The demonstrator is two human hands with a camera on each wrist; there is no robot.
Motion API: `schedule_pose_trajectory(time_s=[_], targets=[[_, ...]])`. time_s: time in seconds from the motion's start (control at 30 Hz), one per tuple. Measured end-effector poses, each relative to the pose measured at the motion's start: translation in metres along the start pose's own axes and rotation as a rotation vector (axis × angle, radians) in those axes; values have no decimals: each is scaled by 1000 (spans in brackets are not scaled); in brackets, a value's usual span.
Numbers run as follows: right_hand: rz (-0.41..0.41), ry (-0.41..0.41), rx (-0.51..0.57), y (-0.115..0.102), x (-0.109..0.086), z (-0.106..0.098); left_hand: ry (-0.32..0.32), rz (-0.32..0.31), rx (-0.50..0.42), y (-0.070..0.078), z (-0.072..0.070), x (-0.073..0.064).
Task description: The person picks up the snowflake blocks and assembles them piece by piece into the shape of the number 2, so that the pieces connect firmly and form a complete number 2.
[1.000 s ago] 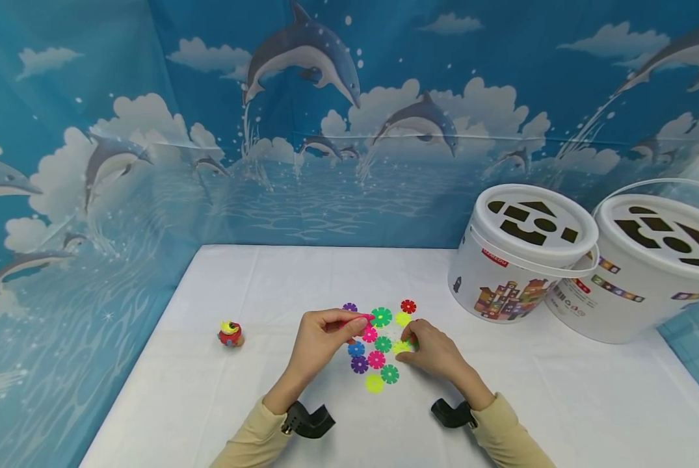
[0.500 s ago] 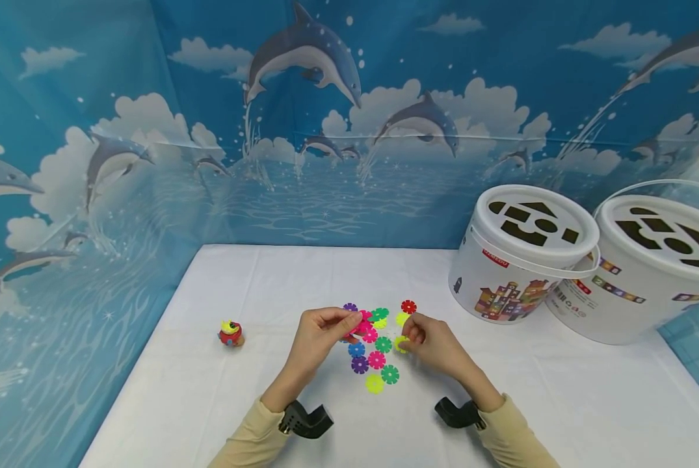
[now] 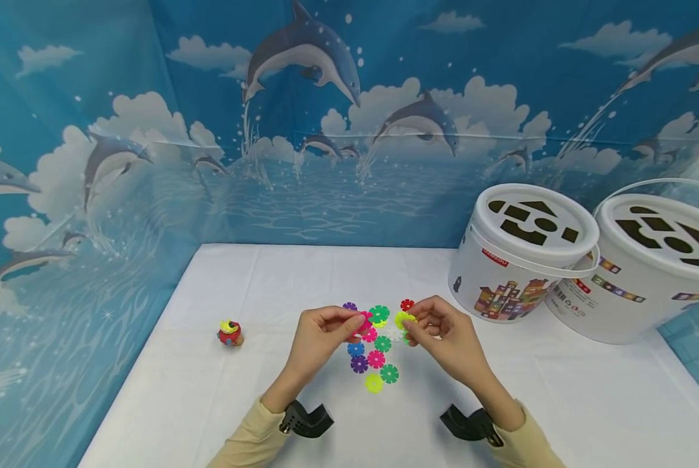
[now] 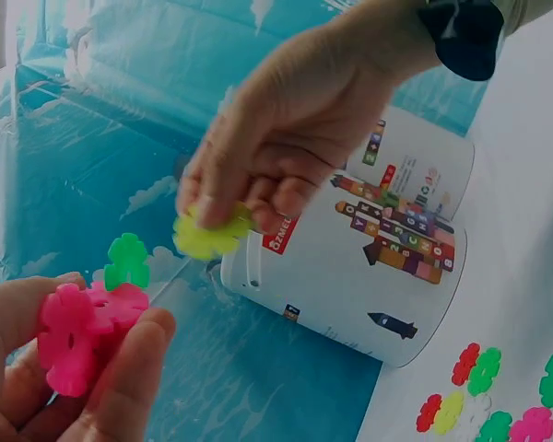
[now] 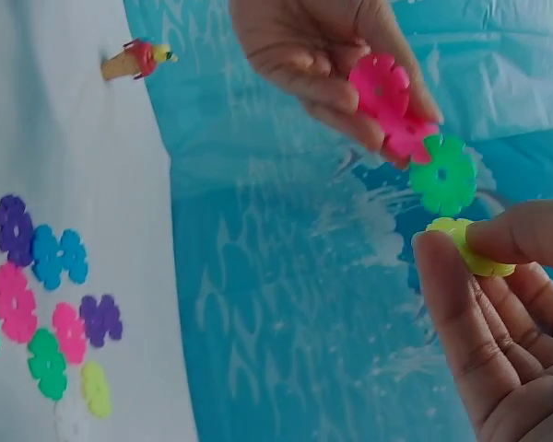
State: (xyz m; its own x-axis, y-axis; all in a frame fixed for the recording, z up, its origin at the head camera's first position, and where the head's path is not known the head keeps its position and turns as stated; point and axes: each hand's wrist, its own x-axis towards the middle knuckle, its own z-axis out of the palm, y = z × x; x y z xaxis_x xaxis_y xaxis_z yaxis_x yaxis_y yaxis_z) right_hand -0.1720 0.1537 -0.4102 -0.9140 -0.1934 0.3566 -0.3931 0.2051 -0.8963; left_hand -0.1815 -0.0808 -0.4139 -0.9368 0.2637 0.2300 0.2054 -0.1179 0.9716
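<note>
My left hand (image 3: 320,339) grips two joined pink snowflake discs (image 5: 379,87), with a green snowflake disc (image 5: 444,173) fitted onto one of them. Opposite, my right hand (image 3: 453,341) pinches a yellow snowflake disc (image 4: 203,239) between thumb and index finger. In the right wrist view the yellow disc is close to the green one; I cannot tell if they touch. Both hands are raised over several loose flower-shaped discs on the white table, among them a blue disc (image 3: 356,350), a purple disc (image 3: 359,364) and a red disc (image 3: 406,305).
Two white lidded buckets (image 3: 504,286) with shape cut-outs in their lids stand at the back right. A small red and yellow bird toy (image 3: 230,333) is on the left of the white table (image 3: 179,390). A dolphin-print curtain (image 3: 326,195) hangs behind.
My right hand has picked the yellow disc up off the table and raised it. My left hand has turned the pink and green discs slightly while staying nearly in place.
</note>
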Motion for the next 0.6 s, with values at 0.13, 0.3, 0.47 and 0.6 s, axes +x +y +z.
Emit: schedule_pose_trajectory(time_s=[0.13, 0.3, 0.47, 0.6], targets=[[-73, 13, 84, -11, -5, 3, 0, 43, 42, 0, 2, -1], [-124, 47, 110, -14, -6, 6, -18, 76, 68, 1, 3, -2], [-161, 47, 86, -13, -6, 7, -30, 96, 59, 2, 3, -2], [-206, 46, 91, -11, -5, 8, -34, 92, 59, 2, 3, -3]])
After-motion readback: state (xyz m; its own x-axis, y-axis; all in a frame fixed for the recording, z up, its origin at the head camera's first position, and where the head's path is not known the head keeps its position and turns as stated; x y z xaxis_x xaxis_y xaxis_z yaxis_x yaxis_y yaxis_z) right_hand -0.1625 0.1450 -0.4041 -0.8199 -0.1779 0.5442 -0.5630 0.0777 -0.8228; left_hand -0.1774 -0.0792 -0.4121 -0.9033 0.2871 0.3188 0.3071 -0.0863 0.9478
